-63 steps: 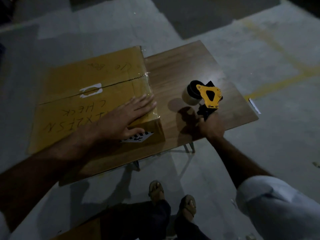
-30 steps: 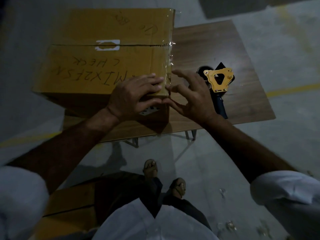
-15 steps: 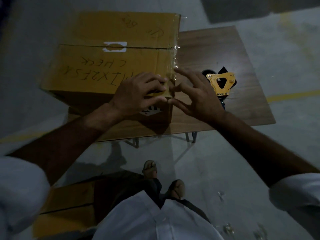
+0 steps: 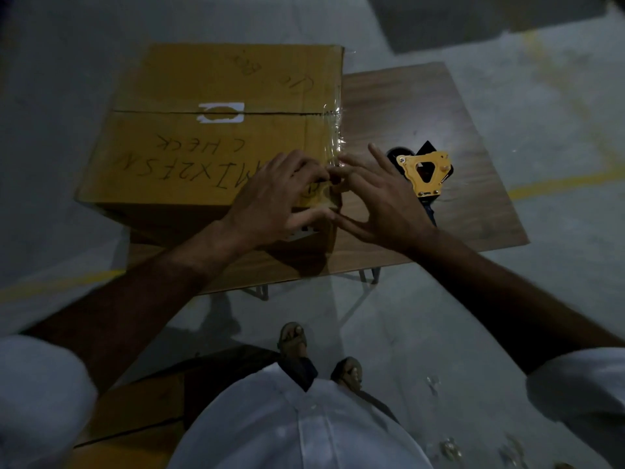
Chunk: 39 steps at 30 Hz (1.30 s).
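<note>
Brown cardboard: we see the cardboard box (image 4: 203,157) closed, its two top flaps meeting in a seam, with dark handwriting and a white label (image 4: 221,112) on top.
Place: the cardboard box stands on the left part of a wooden table (image 4: 406,106) and juts past it on the left.
Tape: a strip of clear tape (image 4: 333,137), shiny and wrinkled, runs along the right edge of the box top towards the near right corner, where our hands meet.
Left side: our left hand (image 4: 270,201) sits on that near right corner. Its fingers are bent with their tips on the top at the tape, and the thumb lies on the front face below, so it clasps the corner.
Right side: our right hand (image 4: 382,198) is just beside it, fingers spread and mostly straight, holding nothing. Its fingertips touch the corner from the right, and its thumb reaches towards the left thumb.
Tool: a yellow tape dispenser (image 4: 426,172) lies on the table to the right of the box, just behind our right hand and untouched. Its dark handle is partly hidden by that hand.
Floor: the grey concrete floor (image 4: 507,299) carries a yellow line (image 4: 558,184). A second box (image 4: 135,411) lies at lower left, and our sandalled feet (image 4: 294,340) stand near the table's front edge.
Light: it is dim, and we cannot tell whether the tape's end is stuck down.
</note>
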Motion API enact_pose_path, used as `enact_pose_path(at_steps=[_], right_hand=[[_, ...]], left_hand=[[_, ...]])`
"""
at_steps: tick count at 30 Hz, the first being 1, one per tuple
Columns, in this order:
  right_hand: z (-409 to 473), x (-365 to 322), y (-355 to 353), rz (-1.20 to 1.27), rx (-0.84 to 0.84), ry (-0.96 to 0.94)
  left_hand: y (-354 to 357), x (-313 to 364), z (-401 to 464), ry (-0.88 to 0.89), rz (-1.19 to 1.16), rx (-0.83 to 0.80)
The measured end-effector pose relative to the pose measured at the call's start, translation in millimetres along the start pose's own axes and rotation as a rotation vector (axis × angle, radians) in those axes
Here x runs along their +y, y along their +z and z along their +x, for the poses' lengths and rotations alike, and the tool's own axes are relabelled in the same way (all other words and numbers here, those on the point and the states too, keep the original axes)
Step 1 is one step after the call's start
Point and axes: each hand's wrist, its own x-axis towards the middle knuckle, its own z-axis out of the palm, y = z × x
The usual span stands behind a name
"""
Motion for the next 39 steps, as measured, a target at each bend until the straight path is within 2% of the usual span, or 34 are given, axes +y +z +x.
enact_pose_path(at_steps=[2,8,17,20,22,26,31,34,36,39], right_hand=[[1.8,2.9,1.4,-0.009,0.007,-0.022],[-12.2,-16.2,22.9,-0.006,0.027,0.125],[-7.6,-47.5,14.9,-0.062,-0.054,0.121],[-2.0,-72.6,30.2,-0.016,0.0,0.11],[5.2,-88.6,39.7,0.039,0.042,0.092],[16.0,-108.2,48.7,0.106,0.064,0.031],[22.3,-69.1,27.3,0.014,-0.065,-0.12],[36.9,-45.9,18.0,-0.044,-0.105,-0.066],[40.4,-44.8,19.2,-0.027,-0.105,-0.048],[35.2,-58.2,27.5,0.045,-0.077,-0.001]], left_hand=[[2.0,-0.8,-0.6,-0.007,0.011,-0.023],[4.7,-1.2,-2.3,0.006,0.122,-0.086],[-20.0,-42.6,-13.5,0.269,0.112,-0.171],[-40.1,-68.3,-30.2,0.312,0.096,-0.219],[-49.5,-77.6,-41.6,0.289,0.037,-0.221],[-40.2,-63.8,-64.6,0.136,-0.115,-0.149],[-11.1,-51.3,-91.1,0.053,0.035,0.021],[10.7,-24.7,-94.3,-0.117,0.069,0.076],[23.7,-6.9,-91.5,-0.23,0.024,0.177],[26.6,-8.1,-90.6,-0.233,-0.036,0.282]])
